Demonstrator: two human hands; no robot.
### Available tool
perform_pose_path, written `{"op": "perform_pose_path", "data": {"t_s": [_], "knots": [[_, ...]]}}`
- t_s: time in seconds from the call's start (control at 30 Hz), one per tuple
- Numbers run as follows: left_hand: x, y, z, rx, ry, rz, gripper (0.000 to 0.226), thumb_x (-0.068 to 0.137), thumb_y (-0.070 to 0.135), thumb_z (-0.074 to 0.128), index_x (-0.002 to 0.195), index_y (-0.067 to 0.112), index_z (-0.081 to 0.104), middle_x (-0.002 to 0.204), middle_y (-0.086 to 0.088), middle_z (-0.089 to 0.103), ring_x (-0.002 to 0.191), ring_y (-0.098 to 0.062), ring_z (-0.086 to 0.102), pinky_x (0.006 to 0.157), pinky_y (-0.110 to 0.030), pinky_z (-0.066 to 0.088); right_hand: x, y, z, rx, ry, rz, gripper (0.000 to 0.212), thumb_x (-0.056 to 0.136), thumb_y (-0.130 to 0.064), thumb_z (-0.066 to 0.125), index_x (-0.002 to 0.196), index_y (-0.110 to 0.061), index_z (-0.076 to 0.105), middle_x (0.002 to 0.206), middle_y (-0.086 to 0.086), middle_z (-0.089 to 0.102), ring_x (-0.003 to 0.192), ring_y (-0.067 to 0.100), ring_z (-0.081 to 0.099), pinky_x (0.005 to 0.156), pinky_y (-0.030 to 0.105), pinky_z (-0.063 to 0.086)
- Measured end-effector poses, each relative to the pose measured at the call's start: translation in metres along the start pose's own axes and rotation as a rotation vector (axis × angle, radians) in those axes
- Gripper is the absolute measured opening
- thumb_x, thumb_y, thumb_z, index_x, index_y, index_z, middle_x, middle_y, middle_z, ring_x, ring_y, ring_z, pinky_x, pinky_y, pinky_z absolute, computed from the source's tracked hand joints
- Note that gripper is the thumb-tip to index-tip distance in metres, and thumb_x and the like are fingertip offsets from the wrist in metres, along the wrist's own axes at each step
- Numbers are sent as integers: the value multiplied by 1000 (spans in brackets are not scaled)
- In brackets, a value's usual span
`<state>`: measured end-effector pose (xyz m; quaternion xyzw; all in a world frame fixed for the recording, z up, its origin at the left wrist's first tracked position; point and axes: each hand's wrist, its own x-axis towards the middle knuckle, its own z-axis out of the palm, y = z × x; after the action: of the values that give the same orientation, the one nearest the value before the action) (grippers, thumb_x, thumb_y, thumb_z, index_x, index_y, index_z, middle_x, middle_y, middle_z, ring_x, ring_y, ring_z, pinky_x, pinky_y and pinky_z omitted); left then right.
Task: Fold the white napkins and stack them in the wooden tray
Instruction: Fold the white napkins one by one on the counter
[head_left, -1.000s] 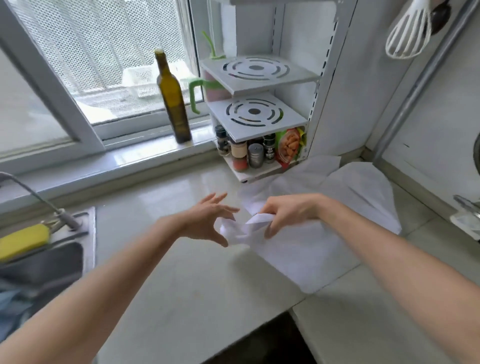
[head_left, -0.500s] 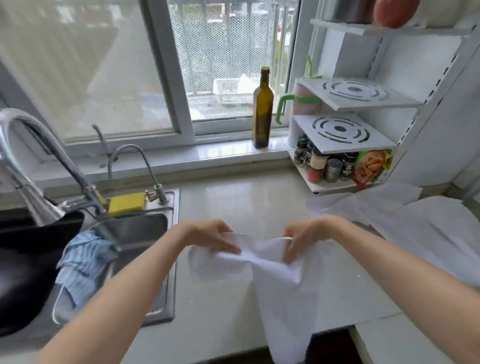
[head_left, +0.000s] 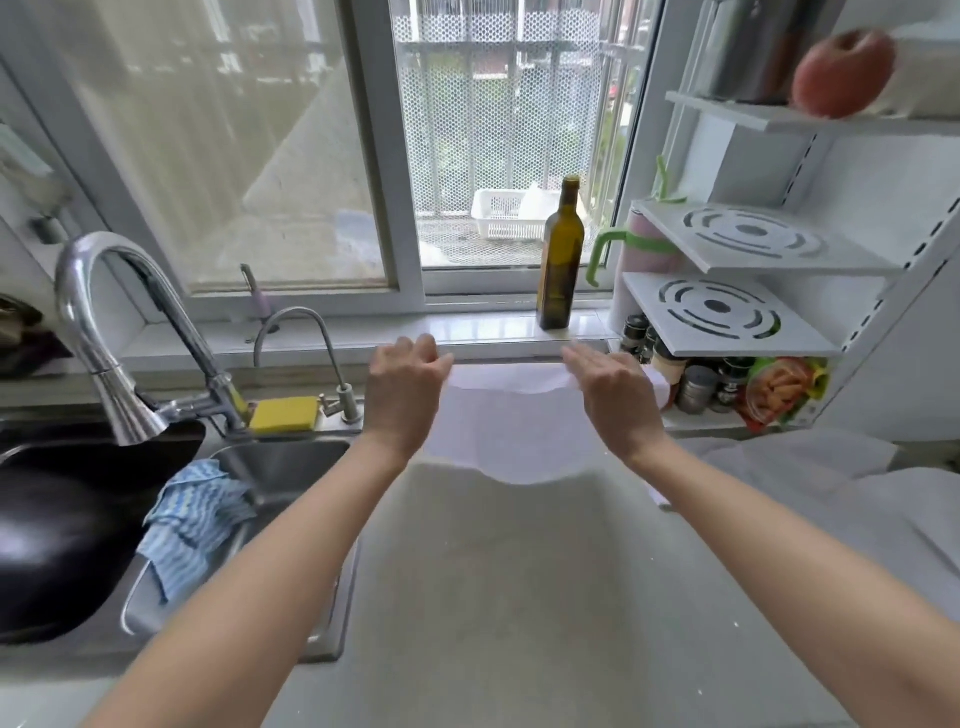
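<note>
Both hands are holding one white napkin (head_left: 511, 423) up above the counter (head_left: 509, 571): left hand (head_left: 402, 392) and right hand (head_left: 610, 392) are each pinching a top corner, cloth hanging below the curled fingers.

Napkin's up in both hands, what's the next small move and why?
Probably lower it flat onto the counter in front. The left hand and right hand each pinch a top corner of the white napkin; it hangs open and unfolded, its wavy bottom edge off the surface. Laying it flat gives a base for the first fold. No wooden tray is in view.
</note>
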<state>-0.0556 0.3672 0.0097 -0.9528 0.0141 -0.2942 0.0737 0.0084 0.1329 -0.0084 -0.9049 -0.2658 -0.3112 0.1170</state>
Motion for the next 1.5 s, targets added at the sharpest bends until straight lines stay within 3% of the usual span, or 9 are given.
{"op": "perform_pose_path", "data": {"t_s": [0.13,0.3,0.6,0.73,0.83,0.9,1.03,1.23,1.5], "knots": [[-36,-1,18,-77,-143,211,14,76,1,67,80,14,70,85,2,68,87,-25,62,81,-33,44,-46,4,18,-64,-32,-143,38,67,15,66,104,4,70,109,20,69,98,30,69,83,40,56],[-105,27,66,-168,-627,202,26,94,5,39,105,15,61,120,-3,61,138,-21,34,115,-31,17,-123,-6,51,-51,-556,45,39,90,2,41,125,-10,54,138,7,52,126,22,49,97,31,41],[-188,49,91,-328,-1056,197,66,89,-13,29,150,11,20,155,-6,23,144,-22,19,117,-34,10,-205,-16,79,-14,-1210,40,72,93,10,30,153,-15,-3,160,11,-12,148,23,-5,118,31,1],[-194,39,83,-551,-1282,190,59,100,0,34,153,13,12,161,-6,-2,148,-23,2,118,-30,7,-205,-18,64,241,-1339,164,56,100,-7,35,152,-14,18,159,6,14,146,23,18,117,30,19],[-189,22,72,-647,-1383,163,34,105,26,34,129,11,52,147,-6,40,135,-24,38,105,-26,35,-182,-14,49,300,-1384,184,27,94,-3,41,101,-15,64,110,7,61,110,24,55,84,28,39],[-184,14,69,-643,-1466,91,31,103,35,37,81,21,53,90,-3,58,79,-15,56,67,-20,40,-171,-14,40,295,-1497,161,34,92,-1,40,69,-21,53,76,0,53,87,21,53,66,28,34],[-165,6,71,-573,-1574,156,34,96,30,53,67,14,48,66,3,40,59,-16,32,58,-27,27,-160,-14,36,221,-1672,197,24,90,-10,48,104,-6,68,86,2,58,79,18,51,58,21,39],[-129,9,87,-513,-1325,51,19,92,13,52,98,8,69,101,-7,67,89,-24,60,74,-28,46,-150,3,50,307,-1426,417,20,86,0,42,75,-10,56,83,5,51,76,19,45,64,29,33],[-101,23,139,-391,-962,-281,17,92,14,42,78,21,51,102,-7,64,101,-32,58,81,-31,42,-128,28,101,235,-883,624,18,89,-5,43,73,-13,44,88,17,58,85,33,55,64,32,33]]}}
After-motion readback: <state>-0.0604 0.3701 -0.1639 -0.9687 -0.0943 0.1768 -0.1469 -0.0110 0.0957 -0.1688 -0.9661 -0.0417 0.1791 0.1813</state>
